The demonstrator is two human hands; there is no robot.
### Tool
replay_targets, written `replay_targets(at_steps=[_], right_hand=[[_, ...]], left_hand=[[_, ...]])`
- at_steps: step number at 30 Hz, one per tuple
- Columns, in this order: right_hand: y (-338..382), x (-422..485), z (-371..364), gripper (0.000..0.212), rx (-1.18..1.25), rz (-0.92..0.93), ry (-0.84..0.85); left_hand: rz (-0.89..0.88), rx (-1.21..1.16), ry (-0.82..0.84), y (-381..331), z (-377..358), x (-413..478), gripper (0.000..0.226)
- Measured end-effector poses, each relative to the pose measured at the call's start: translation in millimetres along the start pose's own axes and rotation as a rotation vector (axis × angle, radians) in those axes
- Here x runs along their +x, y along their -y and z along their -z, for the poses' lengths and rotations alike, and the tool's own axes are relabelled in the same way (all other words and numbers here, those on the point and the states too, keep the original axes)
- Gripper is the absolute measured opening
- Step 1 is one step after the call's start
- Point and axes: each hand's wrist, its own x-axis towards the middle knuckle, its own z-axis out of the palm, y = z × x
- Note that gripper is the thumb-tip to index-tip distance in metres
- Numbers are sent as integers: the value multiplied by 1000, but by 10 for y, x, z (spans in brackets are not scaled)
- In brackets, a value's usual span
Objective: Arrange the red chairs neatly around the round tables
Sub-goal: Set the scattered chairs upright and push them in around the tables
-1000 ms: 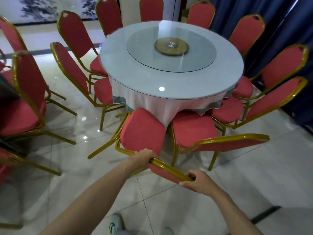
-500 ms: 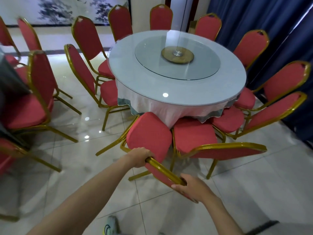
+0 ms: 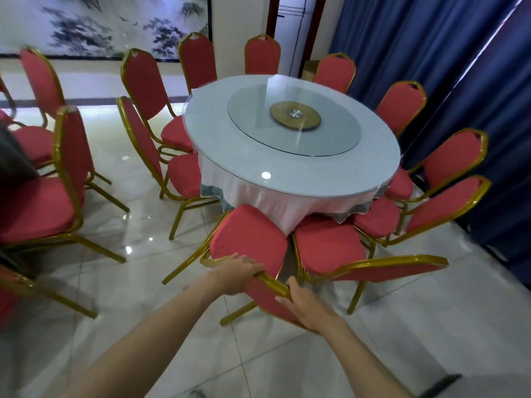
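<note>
A round table [image 3: 258, 156] with a pale cloth and a glass turntable stands ahead, ringed by red chairs with gold frames. The nearest red chair [image 3: 250, 237] faces the table, its seat front touching the hanging cloth. My left hand [image 3: 237, 272] grips the left part of its gold backrest rail. My right hand [image 3: 306, 305] grips the right part of the same backrest. Just to its right stands a second red chair [image 3: 327, 248], its seat almost touching the first.
More red chairs [image 3: 37, 208] stand loose on the shiny tiled floor at the left, beside a dark object at the frame's left edge. Blue curtains [image 3: 431, 53] hang close behind the right-hand chairs. Open floor [image 3: 402, 326] lies to my right.
The held chair has shifted closer to the table and its neighbour. My hands have come closer together along the backrest rail. My view has tilted up, showing more of the far wall.
</note>
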Motion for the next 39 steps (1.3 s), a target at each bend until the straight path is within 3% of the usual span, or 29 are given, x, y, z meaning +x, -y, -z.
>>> replay_targets(at_steps=[5, 9, 15, 20, 25, 33, 39], right_hand=[[331, 268, -232, 25, 82, 65, -242], [339, 335, -443, 26, 64, 20, -363], [458, 432, -436, 17, 208, -12, -275], [568, 735, -448, 27, 312, -5, -190], [873, 1077, -459, 33, 345, 46, -116], [1494, 1715, -529, 54, 303, 195, -31], [1861, 2069, -613, 47, 263, 191, 25]], left_hand=[[161, 92, -19, 241, 7, -207, 56], [235, 115, -53, 413, -24, -315, 59], [232, 66, -6, 762, 83, -360, 57], [300, 2, 14, 1117, 149, -307, 50], [418, -84, 32, 1512, 298, -244, 24], [469, -65, -31, 2392, 208, -429, 35], [487, -140, -87, 2919, 111, -573, 35]])
